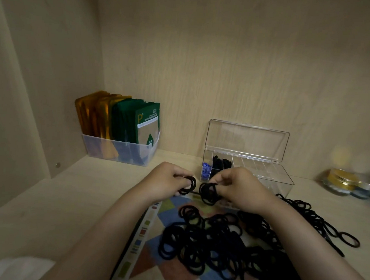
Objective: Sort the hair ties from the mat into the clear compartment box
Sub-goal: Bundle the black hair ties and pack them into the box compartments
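Left hand [166, 180], centre frame, fingers curled round few black hair ties [187, 185]. Right hand [239, 186] just beside it pinches thicker bundle [208, 193]; fingertips hidden behind loops. Thin dark strand [195, 192] runs between the two bunches; one tie or several, cannot tell. Big black pile [227, 246] on patterned mat [150, 265], lower right, partly under right forearm, cut by frame edge. Clear compartment box [281, 180] behind hands, lid [246, 141] up. Left cell holds blue ties [206, 170]; next cells dark ties [219, 163], partly hidden by right hand. Blurred jars [341, 182] at right edge.
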Available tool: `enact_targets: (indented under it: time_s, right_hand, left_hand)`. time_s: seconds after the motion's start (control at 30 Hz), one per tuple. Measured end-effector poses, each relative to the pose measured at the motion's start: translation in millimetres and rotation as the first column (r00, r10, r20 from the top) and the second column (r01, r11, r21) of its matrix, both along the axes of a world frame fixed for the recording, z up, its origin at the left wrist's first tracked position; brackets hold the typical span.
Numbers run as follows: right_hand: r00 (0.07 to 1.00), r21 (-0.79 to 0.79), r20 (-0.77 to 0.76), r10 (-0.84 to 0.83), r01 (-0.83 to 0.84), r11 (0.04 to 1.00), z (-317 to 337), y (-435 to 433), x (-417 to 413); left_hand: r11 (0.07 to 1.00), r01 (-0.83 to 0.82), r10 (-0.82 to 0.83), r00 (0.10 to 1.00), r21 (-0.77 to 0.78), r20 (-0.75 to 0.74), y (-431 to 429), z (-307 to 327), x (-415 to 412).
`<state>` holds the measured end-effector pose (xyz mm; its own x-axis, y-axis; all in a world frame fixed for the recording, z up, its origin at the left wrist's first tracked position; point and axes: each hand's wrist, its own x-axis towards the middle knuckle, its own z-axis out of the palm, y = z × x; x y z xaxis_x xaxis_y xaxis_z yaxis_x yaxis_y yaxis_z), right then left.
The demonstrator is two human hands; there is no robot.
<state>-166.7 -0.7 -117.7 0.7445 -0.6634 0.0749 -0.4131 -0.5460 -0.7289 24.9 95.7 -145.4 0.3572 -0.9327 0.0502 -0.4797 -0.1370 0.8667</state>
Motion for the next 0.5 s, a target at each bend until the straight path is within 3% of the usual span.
enact_targets:
  time_s: [0.07, 0.13, 0.2, 0.37, 0.5]
  right_hand:
    - [0.993, 0.129, 0.110, -0.041, 0.027, 0.991, 4, 0, -2]
    - [0.973, 0.341, 0.229, -0.036, -0.046, 0.939, 9, 2, -5]
    - [0.955, 0.454, 0.294, -0.025, -0.117, 0.883, 11, 5, -4]
    - [0.967, 0.426, 0.231, -0.111, 0.002, 0.905, 3, 8, 4]
    - [0.958, 0.312, 0.203, -0.201, 0.132, 0.941, -4, 5, 7]
  left_hand:
    - [0.996, -0.079, 0.078, 0.996, -0.037, -0.044, -3, -1, -7]
    - [0.989, -0.132, 0.127, 0.988, -0.062, -0.083, -5, 0, -13]
    - [0.990, -0.127, 0.115, 0.979, -0.063, -0.167, -6, 1, -21]
    - [0.998, 0.003, -0.033, 0.896, -0.068, -0.443, -6, 2, -34]
    - [0.991, 0.109, -0.137, 0.789, -0.083, -0.599, -5, 6, -37]
